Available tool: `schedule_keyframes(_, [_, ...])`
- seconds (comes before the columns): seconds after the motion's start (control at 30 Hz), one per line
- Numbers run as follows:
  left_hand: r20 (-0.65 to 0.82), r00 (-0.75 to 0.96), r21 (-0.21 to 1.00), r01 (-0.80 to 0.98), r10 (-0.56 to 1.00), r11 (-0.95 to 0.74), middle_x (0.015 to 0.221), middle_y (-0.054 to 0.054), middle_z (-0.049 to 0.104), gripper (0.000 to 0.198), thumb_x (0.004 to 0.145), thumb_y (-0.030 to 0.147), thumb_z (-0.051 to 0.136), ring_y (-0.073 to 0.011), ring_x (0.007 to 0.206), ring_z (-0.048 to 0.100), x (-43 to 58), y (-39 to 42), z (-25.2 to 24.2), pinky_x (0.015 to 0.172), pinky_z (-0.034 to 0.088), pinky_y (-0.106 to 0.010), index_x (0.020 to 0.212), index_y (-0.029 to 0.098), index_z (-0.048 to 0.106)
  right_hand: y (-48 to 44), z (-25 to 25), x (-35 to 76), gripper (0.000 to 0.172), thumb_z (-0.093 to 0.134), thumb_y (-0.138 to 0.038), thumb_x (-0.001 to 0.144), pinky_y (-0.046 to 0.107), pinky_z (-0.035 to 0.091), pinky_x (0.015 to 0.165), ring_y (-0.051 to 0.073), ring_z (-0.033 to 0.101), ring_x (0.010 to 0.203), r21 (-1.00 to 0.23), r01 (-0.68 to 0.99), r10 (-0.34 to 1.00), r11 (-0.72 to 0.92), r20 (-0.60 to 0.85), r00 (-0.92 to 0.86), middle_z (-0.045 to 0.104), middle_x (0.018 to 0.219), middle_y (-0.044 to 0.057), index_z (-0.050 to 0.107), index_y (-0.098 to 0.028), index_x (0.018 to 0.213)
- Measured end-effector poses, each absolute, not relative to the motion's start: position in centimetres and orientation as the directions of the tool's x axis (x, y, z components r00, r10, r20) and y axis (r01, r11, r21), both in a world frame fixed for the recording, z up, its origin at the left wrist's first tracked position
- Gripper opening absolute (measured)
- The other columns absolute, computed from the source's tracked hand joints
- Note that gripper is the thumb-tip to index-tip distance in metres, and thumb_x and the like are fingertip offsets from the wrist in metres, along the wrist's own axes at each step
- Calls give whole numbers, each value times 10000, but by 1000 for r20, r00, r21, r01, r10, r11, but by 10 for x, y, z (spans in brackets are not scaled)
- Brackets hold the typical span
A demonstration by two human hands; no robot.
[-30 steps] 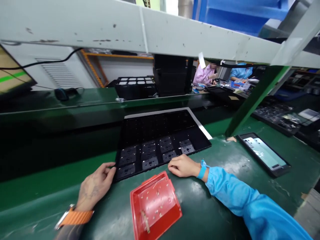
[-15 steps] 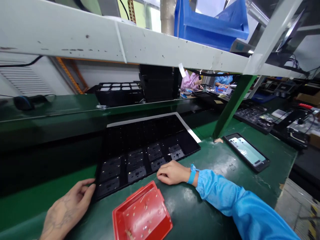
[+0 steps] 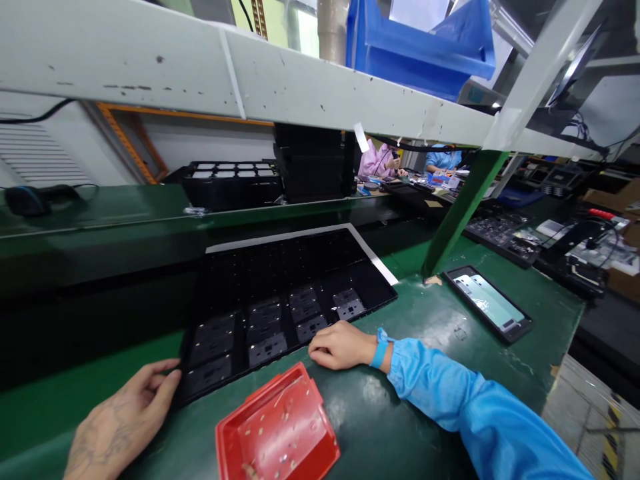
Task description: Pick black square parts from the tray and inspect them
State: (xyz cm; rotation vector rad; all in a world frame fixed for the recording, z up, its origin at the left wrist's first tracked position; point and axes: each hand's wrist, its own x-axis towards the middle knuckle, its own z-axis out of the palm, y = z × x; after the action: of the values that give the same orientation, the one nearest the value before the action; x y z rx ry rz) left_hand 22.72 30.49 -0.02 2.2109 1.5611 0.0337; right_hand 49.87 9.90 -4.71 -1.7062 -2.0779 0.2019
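A large black compartment tray [image 3: 280,267] lies on the green bench in front of me, with dark parts in its two nearest rows. My left hand [image 3: 125,417] rests at its near left corner, fingers curled against the edge. My right hand [image 3: 340,345], in a blue sleeve with a blue wristband, lies closed against the tray's near edge at the middle. A red plastic tray [image 3: 280,433] with several small loose bits sits between my hands, close to me.
A phone-sized panel in a black holder [image 3: 487,303] lies to the right past a green post [image 3: 460,213]. A white shelf beam [image 3: 250,73] runs overhead with a blue bin [image 3: 420,40]. More black trays [image 3: 230,180] stand behind. Other people work far back.
The view has swung up and to the right, so the trays and hands sit lower and further left. Both hands stay at the black tray's near edge.
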Motion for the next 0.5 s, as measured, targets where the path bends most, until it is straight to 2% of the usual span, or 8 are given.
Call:
schedule_keyframes(0.13, [-180,370,392,877,911,-279,910,12,753,362,970,429,383,-213,848,699,224,308,-6,721,457,-272,1157,239,629,99,-46,498,83,639,-145,912,203,439,649,132,662,755,-379,898,961,224,236,-140,731,868,-16,699,-194,883])
schedule_keyframes(0.3, [-49,397,453,827,917,-334,765,25,737,320,909,440,438,-198,711,693,220,316,-18,655,460,-264,1036,245,657,99,-45,497,79,637,-154,921,208,447,653,133,672,764,-376,902,963,214,236,-131,740,889,-14,697,-198,896])
schedule_keyframes(0.5, [-114,389,418,854,914,-311,851,17,748,359,933,453,396,-206,794,698,220,317,-18,715,455,-273,1110,248,631,100,-46,497,70,648,-145,914,206,444,654,129,672,768,-373,901,960,221,244,-135,737,887,-14,699,-190,896])
